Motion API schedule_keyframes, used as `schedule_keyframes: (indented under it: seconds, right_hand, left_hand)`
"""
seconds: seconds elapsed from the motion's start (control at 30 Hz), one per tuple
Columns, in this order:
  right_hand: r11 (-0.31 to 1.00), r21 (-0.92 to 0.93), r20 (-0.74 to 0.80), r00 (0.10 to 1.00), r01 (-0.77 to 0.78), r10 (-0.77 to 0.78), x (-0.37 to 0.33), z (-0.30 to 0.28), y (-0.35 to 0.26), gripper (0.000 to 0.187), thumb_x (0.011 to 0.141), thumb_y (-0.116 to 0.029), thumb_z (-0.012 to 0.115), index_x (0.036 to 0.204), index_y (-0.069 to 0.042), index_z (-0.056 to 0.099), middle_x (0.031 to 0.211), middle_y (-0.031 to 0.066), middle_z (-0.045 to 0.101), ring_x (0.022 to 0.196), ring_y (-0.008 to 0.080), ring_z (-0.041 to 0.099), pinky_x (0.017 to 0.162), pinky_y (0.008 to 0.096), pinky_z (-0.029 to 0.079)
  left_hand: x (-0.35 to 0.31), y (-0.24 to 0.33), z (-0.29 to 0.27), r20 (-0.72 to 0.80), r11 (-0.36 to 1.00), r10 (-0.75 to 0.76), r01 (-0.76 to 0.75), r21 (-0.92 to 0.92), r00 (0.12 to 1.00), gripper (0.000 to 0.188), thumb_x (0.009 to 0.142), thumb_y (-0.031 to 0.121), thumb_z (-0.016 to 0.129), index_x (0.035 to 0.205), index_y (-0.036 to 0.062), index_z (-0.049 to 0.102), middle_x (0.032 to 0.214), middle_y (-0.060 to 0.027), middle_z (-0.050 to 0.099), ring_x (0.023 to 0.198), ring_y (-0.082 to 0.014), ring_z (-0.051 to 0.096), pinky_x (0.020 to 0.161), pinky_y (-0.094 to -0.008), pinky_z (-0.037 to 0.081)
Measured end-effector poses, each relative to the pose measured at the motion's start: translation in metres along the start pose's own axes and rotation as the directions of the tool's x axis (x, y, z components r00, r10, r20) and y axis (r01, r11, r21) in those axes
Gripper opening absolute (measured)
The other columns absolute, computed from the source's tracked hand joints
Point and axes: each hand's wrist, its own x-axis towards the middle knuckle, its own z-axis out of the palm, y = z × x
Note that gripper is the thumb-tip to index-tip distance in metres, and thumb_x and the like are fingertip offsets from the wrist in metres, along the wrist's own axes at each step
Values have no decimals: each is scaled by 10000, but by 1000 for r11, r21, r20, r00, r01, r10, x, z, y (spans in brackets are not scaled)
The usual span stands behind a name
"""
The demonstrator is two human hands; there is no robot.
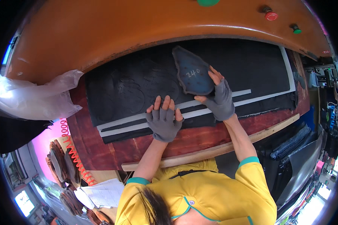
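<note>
My right hand (pixel 221 101), in a grey fingerless glove, grips the right edge of a dark metal cutting die (pixel 192 77) with chalk marks on its face. The die rests on or just above a black sheet (pixel 248 65); which of these I cannot tell. To its left, curved outlines (pixel 133 92) are pressed or cut into the sheet. My left hand (pixel 163 122), gloved the same way, lies palm down across the sheet and its pale strips (pixel 129 125), fingers stretched out and holding nothing.
A big orange machine beam (pixel 139 26) spans the far side, bearing a red button (pixel 270 15) and a green one (pixel 296 29). Below the sheet is a reddish board (pixel 90 135), with a wooden bar (pixel 214 147) in front. Clear plastic (pixel 45 90), a coiled red hose (pixel 77 159) and papers (pixel 101 193) are left.
</note>
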Motion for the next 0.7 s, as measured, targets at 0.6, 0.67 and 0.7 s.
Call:
schedule_keyframes:
  seconds: [0.6, 0.67, 0.7]
  right_hand:
    - [995, -78, 71, 995, -63, 69, -42, 12, 1, 355, 774, -227, 786, 1045, -69, 619, 862, 94, 607, 740, 298, 601, 668, 406, 480]
    - [997, -75, -18, 1000, 12, -13, -27, 20, 8, 224, 803, -234, 751, 918, -92, 620, 764, 62, 584, 678, 273, 590, 624, 397, 473]
    - [998, -55, -31, 999, 34, -36, -20, 23, 10, 213, 806, -236, 745, 907, -95, 621, 755, 63, 578, 677, 274, 589, 622, 395, 471]
  left_hand:
    - [286, 23, 43, -378, 871, 485, -395, 293, 789, 581, 907, 469, 545, 1384, 142, 483, 1446, -192, 414, 1304, -397, 418, 1035, -613, 222]
    - [280, 21, 50, -351, 896, 438, -371, 244, 827, 598, 905, 457, 560, 1383, 109, 475, 1444, -214, 405, 1311, -418, 406, 1034, -622, 225]
    - [259, 18, 47, -341, 927, 371, -326, 183, 864, 601, 906, 446, 568, 1381, 90, 471, 1444, -228, 399, 1318, -429, 398, 1037, -628, 225]
